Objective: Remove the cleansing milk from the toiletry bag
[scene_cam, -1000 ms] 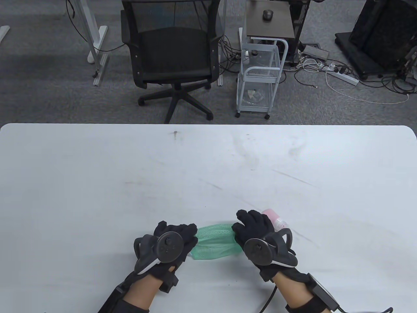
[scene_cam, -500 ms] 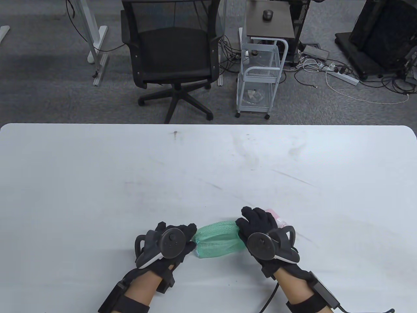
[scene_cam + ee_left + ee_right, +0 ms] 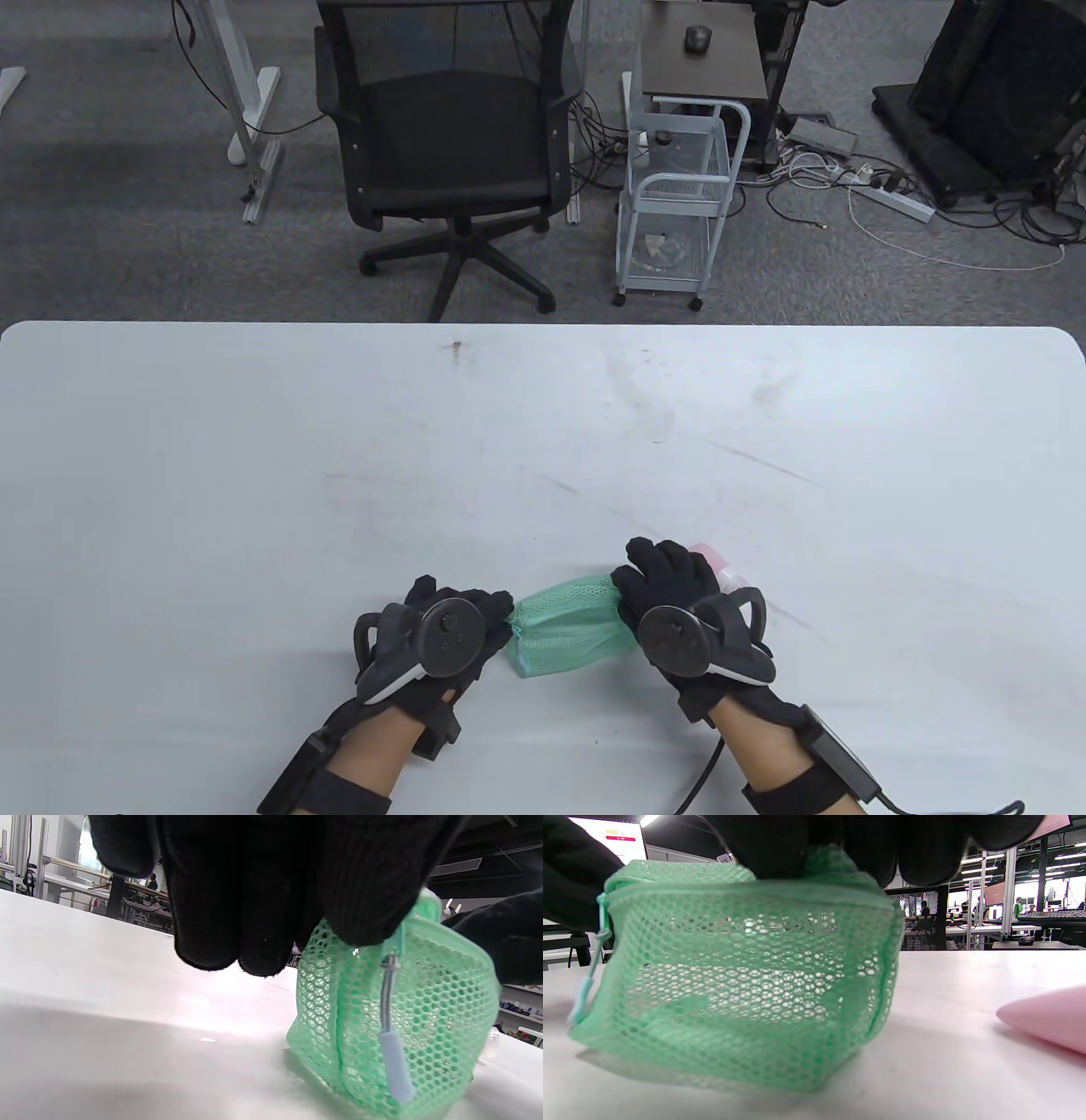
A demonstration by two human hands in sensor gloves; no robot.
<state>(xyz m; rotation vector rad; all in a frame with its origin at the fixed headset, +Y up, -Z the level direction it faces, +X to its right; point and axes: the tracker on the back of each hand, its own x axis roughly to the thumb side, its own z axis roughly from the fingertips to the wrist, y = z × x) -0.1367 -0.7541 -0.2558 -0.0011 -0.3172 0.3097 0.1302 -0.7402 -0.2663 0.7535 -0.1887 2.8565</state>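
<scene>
At the near edge of the white table (image 3: pixel 254 475), the left hand (image 3: pixel 441 632) has its gloved fingertips (image 3: pixel 365 895) pressed together on the top seam of the green mesh zip-up toiletry bag (image 3: pixel 568 626), just above the hanging pale blue zipper pull (image 3: pixel 394 1065); the right hand (image 3: pixel 679 607) grips the bag's opposite top end, fingers curled over the mesh. Outward from there, the bag stands on the table between the hands, its long axis running 9 to 3 o'clock. A pink and clear plastic cleansing milk bottle (image 3: pixel 719 570) lies on the table just beyond the right hand, at about 1 o'clock from it, apart from the bag. Its long axis seems to run 10 to 4 o'clock; which end points where I cannot tell. The right hand is plainly nearer, so a reach for it looks like its job
</scene>
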